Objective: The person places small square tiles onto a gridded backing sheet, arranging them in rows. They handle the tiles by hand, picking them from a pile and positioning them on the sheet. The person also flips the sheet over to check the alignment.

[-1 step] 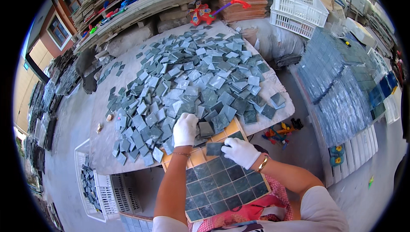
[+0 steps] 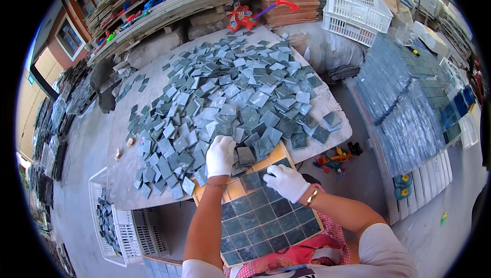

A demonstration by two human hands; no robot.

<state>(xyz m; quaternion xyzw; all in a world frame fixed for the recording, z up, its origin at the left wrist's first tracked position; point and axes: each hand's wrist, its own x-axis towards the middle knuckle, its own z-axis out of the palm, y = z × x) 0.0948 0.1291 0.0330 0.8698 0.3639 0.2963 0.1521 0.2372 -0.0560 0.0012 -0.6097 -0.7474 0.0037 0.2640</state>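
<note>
Grey-green tile is touched by right hand; left hand is positioned at loose tiles; both hands' finger grip cannot be determined.

A pale table bears heaped grey-green tiles; 2 small tan pieces lie left; a red toy at the far edge.

I'd call this a stone-tile workshop. Loose grey-green tiles lie heaped across the big table, and a tray at its near edge has squares set in rows. To the right, tile sheets are stacked on a slatted pallet. Dark slabs are piled along the left, and white crates sit at the far right.
</note>
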